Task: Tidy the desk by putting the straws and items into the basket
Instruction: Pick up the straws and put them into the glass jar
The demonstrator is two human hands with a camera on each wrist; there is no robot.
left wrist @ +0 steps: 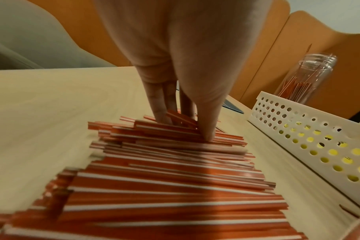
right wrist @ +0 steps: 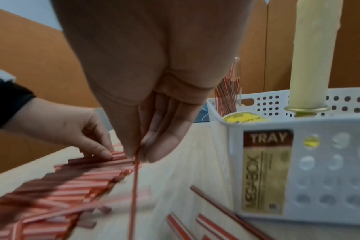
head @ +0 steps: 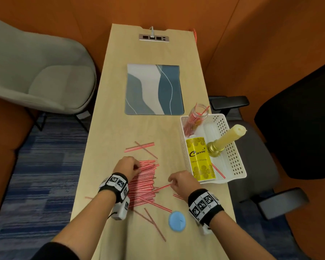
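Note:
A heap of red-and-white striped straws (head: 144, 184) lies on the wooden desk in front of me. My left hand (head: 137, 167) sits at the heap's far left end; its fingers and thumb pinch a few straws (left wrist: 181, 121). My right hand (head: 170, 182) is at the heap's right side and pinches the end of a single straw (right wrist: 134, 186) between thumb and fingers. The white perforated basket (head: 240, 162) stands to the right of both hands. It holds a yellow box (head: 200, 160), a cream candle (head: 227, 137) in a gold holder and a clear jar (head: 196, 117) of straws.
A blue round lid (head: 177, 221) lies near the desk's front edge among loose straws. More loose straws (head: 141, 147) lie beyond the heap. A blue-grey mat (head: 154, 89) covers the desk's middle. A grey armchair stands left, a black office chair right.

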